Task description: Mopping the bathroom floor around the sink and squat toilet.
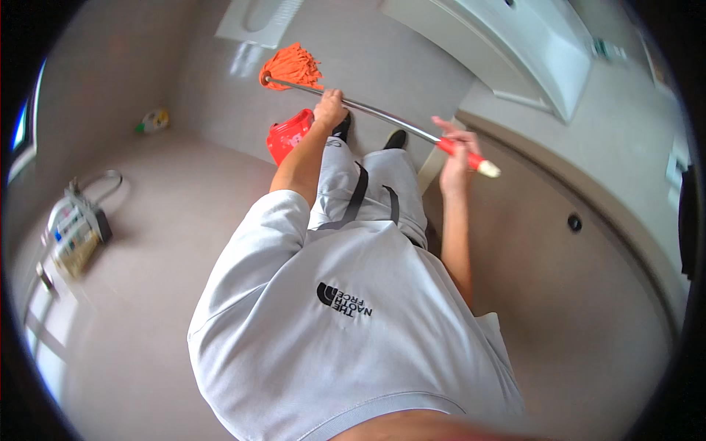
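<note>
A mop with an orange stringy head (296,67) slants across in front of me, its head at the far left. My left hand (331,108) is closed around the metal pole (390,117), between the head and the middle. At the other end, my right hand (457,153) holds the red grip (471,156) with its pale tip, some fingers stretched out past it. A red bucket (283,138) stands by my left forearm, partly hidden behind it. The mop head appears to be at or just above the grey floor; I cannot tell which.
A white squat toilet (257,26) lies in the floor beyond the mop head. A white washbasin cabinet (507,51) juts in at the far right, near a brown door (544,242). At the left are a wall rack with bottles (77,231) and a bottle (154,120).
</note>
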### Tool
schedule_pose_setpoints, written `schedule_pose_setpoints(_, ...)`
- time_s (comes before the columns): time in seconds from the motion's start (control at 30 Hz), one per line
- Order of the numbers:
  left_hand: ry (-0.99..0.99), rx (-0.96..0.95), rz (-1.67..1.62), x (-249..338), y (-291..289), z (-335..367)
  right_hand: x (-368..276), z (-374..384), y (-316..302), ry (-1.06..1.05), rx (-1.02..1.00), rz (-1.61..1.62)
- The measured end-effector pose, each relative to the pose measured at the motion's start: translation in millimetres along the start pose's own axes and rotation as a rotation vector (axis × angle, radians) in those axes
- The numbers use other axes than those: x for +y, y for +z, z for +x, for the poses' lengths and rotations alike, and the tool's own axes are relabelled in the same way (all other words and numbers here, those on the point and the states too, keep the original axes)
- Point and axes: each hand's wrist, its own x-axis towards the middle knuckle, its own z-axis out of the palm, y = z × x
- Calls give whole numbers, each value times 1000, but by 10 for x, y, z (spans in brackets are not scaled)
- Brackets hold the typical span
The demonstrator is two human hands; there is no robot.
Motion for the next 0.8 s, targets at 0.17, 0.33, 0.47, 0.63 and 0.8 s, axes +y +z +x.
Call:
schedule_pose_setpoints(0.17, -101, 362, 5, -740, -598, -269, 541, -9, 1140, 57, -436, 18)
schedule_pose_setpoints(0.33, -45, 473, -44, -927, -608, -603, 856, 112, 1198, 115, -449, -73)
schedule_pose_setpoints(0.47, 85, 415, -24, -693, -498, -635, 634, 373, 748, 191, -29, 175)
schedule_pose_setpoints(0.63, 357, 309, 26, 515, -125, -499, -86, 531, -971, -140, 355, 333)
schedule_pose_setpoints(0.8, 670, 66, -67, 2033, 709, -508, -983, -146, -2712, -396, 621, 236)
